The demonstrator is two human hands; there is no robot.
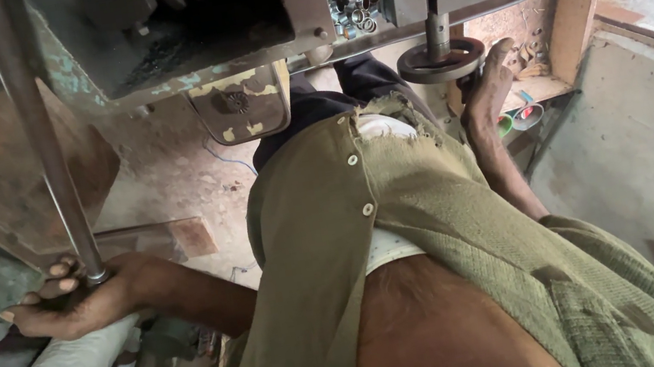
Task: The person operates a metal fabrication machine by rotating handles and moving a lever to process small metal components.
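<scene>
While a smooth steel lever rod [41,143] is clenched in the left hand [72,297], a round cast handwheel [441,61] is grasped by the right hand [491,81]; small metal rings [354,9] are heaped in the machine's recess.

Machine body [169,33] overhead; floor [653,173] rightward open

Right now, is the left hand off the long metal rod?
No, the left hand is wrapped around the lower end of the long metal rod.

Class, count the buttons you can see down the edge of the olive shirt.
2: one button near the top of the shirt edge, another just below it. Folds may hide others.
</scene>
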